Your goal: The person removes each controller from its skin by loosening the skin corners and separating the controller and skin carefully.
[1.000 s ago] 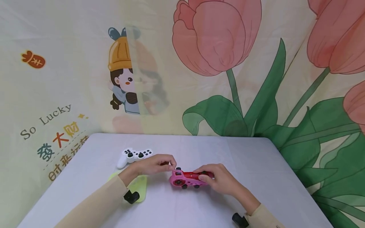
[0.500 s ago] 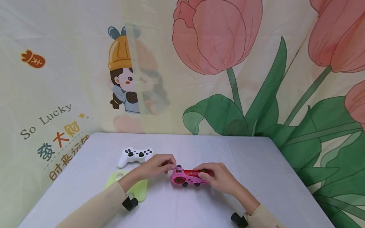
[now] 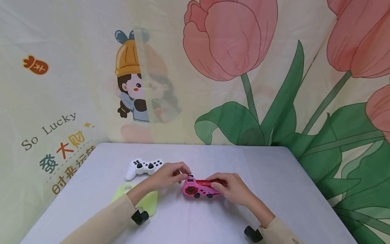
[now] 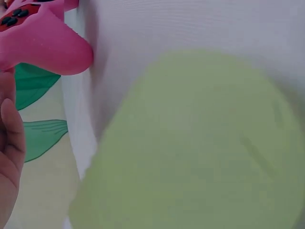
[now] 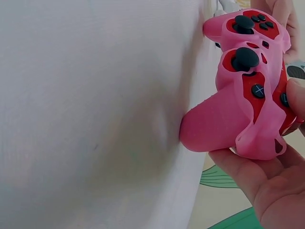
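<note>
A red game controller (image 3: 207,184) stands tilted on its edge, partly inside a pink silicone cover (image 3: 202,194). The right hand (image 3: 233,189) grips its right end, thumb on the near side and fingers over the back. In the right wrist view the cover (image 5: 209,126) wraps both handles, while red shell shows along the bare edge by the thumb. At the other end, the left hand (image 3: 170,174) pinches the cover's upper corner with thumb and index finger. The left wrist view shows only part of that hand (image 4: 9,143) below the pink handle (image 4: 57,45).
A white game controller (image 3: 131,172) lies behind the left forearm. Under that forearm is a flat, pale green piece (image 3: 150,202), large in the left wrist view. A white cloth covers the table (image 3: 274,183); a printed curtain (image 3: 170,61) hangs behind it.
The left hand has shifted slightly right and up onto the cover's corner, its index finger reaching further over. The right hand keeps its grip, and the controller has moved only slightly.
</note>
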Demonstrator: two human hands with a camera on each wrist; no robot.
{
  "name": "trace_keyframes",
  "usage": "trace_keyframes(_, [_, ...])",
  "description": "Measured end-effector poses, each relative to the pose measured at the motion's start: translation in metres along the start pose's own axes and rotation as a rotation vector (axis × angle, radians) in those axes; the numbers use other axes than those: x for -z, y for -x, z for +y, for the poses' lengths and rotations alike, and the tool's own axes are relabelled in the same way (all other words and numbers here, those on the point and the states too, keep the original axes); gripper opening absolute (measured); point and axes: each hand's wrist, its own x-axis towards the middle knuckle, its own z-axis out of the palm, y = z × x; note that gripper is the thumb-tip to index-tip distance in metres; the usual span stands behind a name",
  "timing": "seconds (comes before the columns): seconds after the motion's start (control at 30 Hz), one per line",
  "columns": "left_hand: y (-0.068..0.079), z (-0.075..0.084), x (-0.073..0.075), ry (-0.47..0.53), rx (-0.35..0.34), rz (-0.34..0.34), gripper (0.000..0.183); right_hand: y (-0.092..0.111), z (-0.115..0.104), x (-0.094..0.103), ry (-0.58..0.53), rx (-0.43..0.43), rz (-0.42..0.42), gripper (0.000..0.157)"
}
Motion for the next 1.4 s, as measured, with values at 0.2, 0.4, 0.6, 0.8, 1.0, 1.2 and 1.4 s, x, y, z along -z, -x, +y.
trace_keyframes(0.2, [-0.009,0.010,0.006,-0.089,-0.079,-0.037,0.018,-0.002,0.001,0.001,-0.008,-0.001,-0.003,0.024])
trace_keyframes(0.4, [-0.018,0.020,0.009,-0.183,-0.142,-0.107,0.018,-0.003,0.003,0.001,-0.015,0.014,-0.010,0.023])
trace_keyframes(0.6, [-0.029,0.035,0.011,-0.317,-0.171,-0.206,0.017,-0.002,0.003,0.002,-0.027,0.019,-0.016,0.023])
trace_keyframes(0.8, [-0.038,0.048,0.015,-0.508,-0.190,-0.265,0.013,-0.003,0.003,0.002,-0.036,0.017,-0.025,0.023])
trace_keyframes(1.0, [-0.042,0.058,0.017,-0.582,-0.196,-0.271,0.010,-0.005,0.005,0.002,-0.032,-0.003,-0.021,0.022])
trace_keyframes(1.2, [-0.043,0.062,0.017,-0.652,-0.241,-0.257,0.006,-0.007,0.006,0.002,-0.030,-0.013,-0.018,0.021])
trace_keyframes(1.4, [-0.045,0.063,0.016,-0.662,-0.310,-0.269,0.008,-0.006,0.005,0.001,-0.033,-0.014,-0.018,0.021])
